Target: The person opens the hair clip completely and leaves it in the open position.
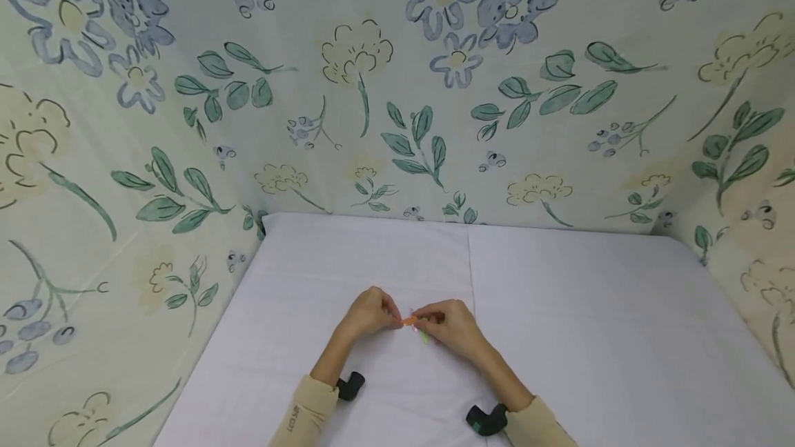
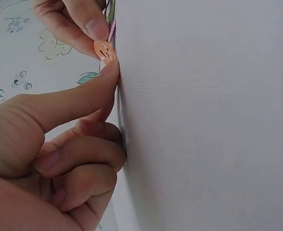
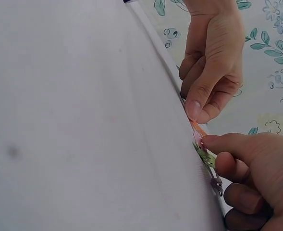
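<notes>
Low over the middle of the white cloth, both hands meet at a small orange hair clip [image 1: 409, 321]. Slots show in the face of the orange clip [image 2: 104, 50] in the left wrist view. My left hand [image 1: 371, 312] pinches one end between thumb and index finger, its other fingers curled in. At the opposite end, the thumb and finger of my right hand [image 1: 453, 326] pinch the clip. Below the right fingers lie a green clip [image 3: 207, 159] and a pink piece [image 3: 197, 137], with a dark purplish piece [image 3: 217, 184] beside them, all partly hidden.
The white cloth [image 1: 590, 323] covers a wide table. Floral curtains [image 1: 397, 88] rise behind it and on both sides. A black wrist device [image 1: 351, 386] sits by the left sleeve, and another black device [image 1: 486, 421] by the right sleeve.
</notes>
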A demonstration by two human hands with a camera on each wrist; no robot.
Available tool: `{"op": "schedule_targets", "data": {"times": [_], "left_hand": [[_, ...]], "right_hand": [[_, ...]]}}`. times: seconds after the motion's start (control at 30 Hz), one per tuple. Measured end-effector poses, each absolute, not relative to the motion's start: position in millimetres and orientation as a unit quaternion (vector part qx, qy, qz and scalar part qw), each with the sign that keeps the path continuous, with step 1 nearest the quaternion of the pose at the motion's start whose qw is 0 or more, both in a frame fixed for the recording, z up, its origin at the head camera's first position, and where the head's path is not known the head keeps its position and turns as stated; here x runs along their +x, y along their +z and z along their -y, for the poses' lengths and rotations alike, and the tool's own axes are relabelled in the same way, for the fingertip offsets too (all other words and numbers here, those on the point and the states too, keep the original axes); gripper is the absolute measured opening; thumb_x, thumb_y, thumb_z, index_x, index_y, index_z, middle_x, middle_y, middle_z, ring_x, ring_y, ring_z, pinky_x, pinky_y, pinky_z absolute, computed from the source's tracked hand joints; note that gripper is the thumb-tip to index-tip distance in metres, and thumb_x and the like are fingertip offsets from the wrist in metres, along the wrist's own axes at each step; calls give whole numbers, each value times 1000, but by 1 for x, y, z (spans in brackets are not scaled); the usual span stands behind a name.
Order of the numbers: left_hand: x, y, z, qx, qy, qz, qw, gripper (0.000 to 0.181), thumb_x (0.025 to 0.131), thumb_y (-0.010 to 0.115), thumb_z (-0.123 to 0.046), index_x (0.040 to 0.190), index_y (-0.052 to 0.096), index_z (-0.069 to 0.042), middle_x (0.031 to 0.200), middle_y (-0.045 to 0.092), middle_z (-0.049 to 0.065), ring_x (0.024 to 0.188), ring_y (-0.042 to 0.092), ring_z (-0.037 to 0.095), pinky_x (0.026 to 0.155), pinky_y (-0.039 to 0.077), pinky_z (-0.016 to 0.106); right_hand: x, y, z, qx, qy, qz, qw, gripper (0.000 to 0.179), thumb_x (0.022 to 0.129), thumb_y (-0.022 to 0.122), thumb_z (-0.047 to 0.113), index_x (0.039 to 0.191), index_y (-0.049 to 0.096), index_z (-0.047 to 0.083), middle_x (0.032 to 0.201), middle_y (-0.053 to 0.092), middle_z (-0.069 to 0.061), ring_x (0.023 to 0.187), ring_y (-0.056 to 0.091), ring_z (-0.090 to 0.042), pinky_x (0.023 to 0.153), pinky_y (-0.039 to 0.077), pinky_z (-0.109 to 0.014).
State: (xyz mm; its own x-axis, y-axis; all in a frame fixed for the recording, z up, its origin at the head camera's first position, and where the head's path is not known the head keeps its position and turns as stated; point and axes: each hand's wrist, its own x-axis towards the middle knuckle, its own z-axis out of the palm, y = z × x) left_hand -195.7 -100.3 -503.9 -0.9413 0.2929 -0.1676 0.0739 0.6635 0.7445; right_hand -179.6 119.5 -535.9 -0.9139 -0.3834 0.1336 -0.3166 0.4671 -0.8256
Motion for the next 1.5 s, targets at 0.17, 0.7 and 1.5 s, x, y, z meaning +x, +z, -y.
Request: {"op": "schedule_targets", "data": {"times": [0.17, 0.7, 1.5], "left_hand": [[-196, -505, 102, 106, 408, -896, 138, 10, 80, 87, -10, 77, 79, -6, 62, 53, -5, 61, 44, 11, 55, 35, 23], [-199, -506, 102, 126, 445, -874, 148, 5, 84, 80, -7, 81, 79, -3, 65, 57, -5, 61, 47, 8, 56, 38, 21], [-203, -493, 98, 40, 535, -840, 87, 17, 91, 78, -23, 89, 79, -7, 97, 73, 5, 84, 56, 16, 70, 45, 28]], "right_hand": [[-180, -539, -118, -180, -490, -852, 32, 5, 89, 80, 11, 93, 83, 10, 55, 47, 9, 49, 35, 3, 50, 28, -16], [-183, -541, -125, -99, -548, -830, 36, 6, 89, 79, 13, 83, 82, 12, 51, 46, 8, 47, 32, 2, 47, 24, -18], [-185, -527, -134, -154, -596, -787, -40, 25, 90, 81, 15, 114, 79, 10, 57, 38, 2, 50, 29, -1, 46, 25, -20]]}}
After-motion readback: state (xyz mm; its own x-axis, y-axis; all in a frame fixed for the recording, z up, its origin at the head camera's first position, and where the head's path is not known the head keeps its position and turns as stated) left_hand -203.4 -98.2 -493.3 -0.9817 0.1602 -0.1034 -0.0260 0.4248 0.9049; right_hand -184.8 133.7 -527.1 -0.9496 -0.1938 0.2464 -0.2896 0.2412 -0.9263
